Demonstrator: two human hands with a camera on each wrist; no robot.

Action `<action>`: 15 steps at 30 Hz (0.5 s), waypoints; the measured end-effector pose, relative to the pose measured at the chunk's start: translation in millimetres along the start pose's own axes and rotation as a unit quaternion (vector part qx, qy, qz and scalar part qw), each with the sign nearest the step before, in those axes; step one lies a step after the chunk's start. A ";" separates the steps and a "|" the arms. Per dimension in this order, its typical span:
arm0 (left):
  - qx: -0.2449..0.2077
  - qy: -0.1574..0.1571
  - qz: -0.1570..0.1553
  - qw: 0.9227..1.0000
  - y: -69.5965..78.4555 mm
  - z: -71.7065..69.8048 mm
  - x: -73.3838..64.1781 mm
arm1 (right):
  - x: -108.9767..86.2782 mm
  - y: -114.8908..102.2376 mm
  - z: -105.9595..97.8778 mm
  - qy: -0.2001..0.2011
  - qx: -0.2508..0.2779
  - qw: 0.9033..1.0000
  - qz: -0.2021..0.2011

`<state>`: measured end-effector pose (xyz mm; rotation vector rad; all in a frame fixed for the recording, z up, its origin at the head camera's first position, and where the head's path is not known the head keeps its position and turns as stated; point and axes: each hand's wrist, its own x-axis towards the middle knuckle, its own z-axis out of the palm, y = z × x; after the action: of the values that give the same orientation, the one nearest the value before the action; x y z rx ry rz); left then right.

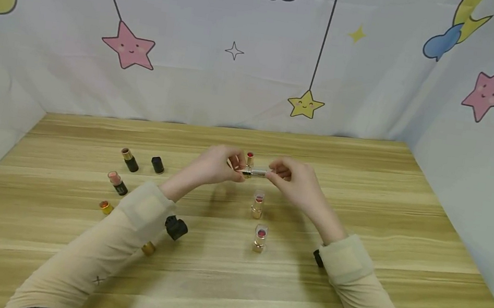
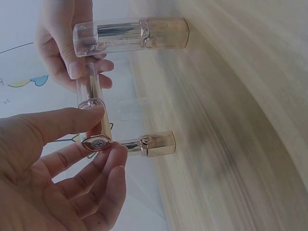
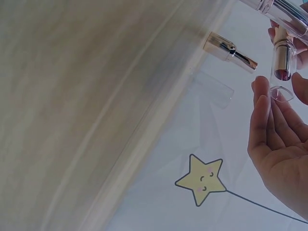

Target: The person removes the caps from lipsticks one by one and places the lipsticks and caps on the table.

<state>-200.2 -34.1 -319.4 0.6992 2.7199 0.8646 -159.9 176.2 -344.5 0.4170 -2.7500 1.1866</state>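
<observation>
My left hand (image 1: pixel 219 165) pinches the gold base of a lipstick (image 2: pixel 100 126) held sideways above the table. Around its dark red tip sits a clear cap (image 3: pixel 275 79). My right hand (image 1: pixel 293 179) pinches the cap's far end between thumb and fingers. Behind the hands stands an uncapped red lipstick (image 1: pixel 249 158), with a loose clear cap (image 3: pixel 216 90) upright beside it in the wrist views. Nearer me, two gold lipsticks with clear caps stand upright, one lipstick (image 1: pixel 257 206) behind the other lipstick (image 1: pixel 259 240).
Left on the wooden table (image 1: pixel 217 297) are a black-and-gold lipstick (image 1: pixel 130 160), a black cap (image 1: pixel 157 164), a pink lipstick (image 1: pixel 117 183), an orange-gold tube (image 1: pixel 105 207) and black pieces (image 1: pixel 176 228). A small black item (image 1: pixel 318 258) lies partly under the right sleeve. A printed curtain (image 1: pixel 181 81) closes the back.
</observation>
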 end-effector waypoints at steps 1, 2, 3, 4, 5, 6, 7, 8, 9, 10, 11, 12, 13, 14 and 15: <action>-0.001 0.001 0.002 1.000 0.2 -0.2 0.0 | -0.3 0.3 -0.3 -0.001 0.001 1.000 0.001; -0.001 0.002 0.003 1.000 0.4 -0.3 0.0 | -0.5 0.6 -0.7 -0.001 0.002 1.000 0.001; -0.001 0.003 0.004 1.000 0.7 -0.4 -0.1 | -1.0 0.5 -1.1 -0.001 0.002 1.000 0.000; -0.002 0.004 0.006 1.000 1.0 -0.5 -0.2 | -1.2 0.6 -1.4 -0.001 0.003 1.000 0.000; -0.002 0.005 0.008 1.000 1.3 -0.6 -0.3 | -1.4 0.5 -1.6 0.000 0.003 1.000 -0.001; -0.002 0.005 0.009 1.000 1.3 -0.6 -0.3 | -1.6 0.5 -1.8 0.000 0.004 1.000 -0.001; -0.002 0.005 0.010 1.000 1.5 -0.7 -0.5 | -1.9 0.3 -2.1 0.000 0.005 1.000 0.000; -0.003 0.005 0.010 1.000 1.7 -0.8 -0.8 | -2.2 0.2 -2.3 0.000 0.006 1.000 0.001; -0.004 0.004 0.010 1.000 1.8 -0.9 -1.1 | -2.5 0.0 -2.5 0.000 0.008 1.000 0.002; -0.004 0.004 0.010 1.000 1.8 -1.0 -1.3 | -2.5 0.1 -2.6 0.000 0.008 1.000 0.004; -0.005 0.003 0.010 1.000 1.8 -1.0 -1.5 | -2.8 0.0 -2.8 0.000 0.009 1.000 0.005; -0.006 0.003 0.010 1.000 1.8 -1.1 -1.5 | -3.1 0.0 -2.9 0.000 0.010 1.000 0.007; -0.007 0.002 0.010 1.000 1.8 -1.1 -1.7 | -3.4 -0.1 -3.2 -0.001 0.011 1.000 0.010; -0.008 0.002 0.011 1.000 1.7 -1.2 -1.7 | -3.8 -0.3 -3.5 0.000 0.010 1.000 0.011; -0.010 0.001 0.011 1.000 1.8 -1.2 -2.0 | -4.2 -0.4 -3.8 0.001 0.010 1.000 0.013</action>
<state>-198.2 -34.4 -317.2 0.7250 2.7074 0.8969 -155.8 179.6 -342.5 0.3840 -2.7523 1.2221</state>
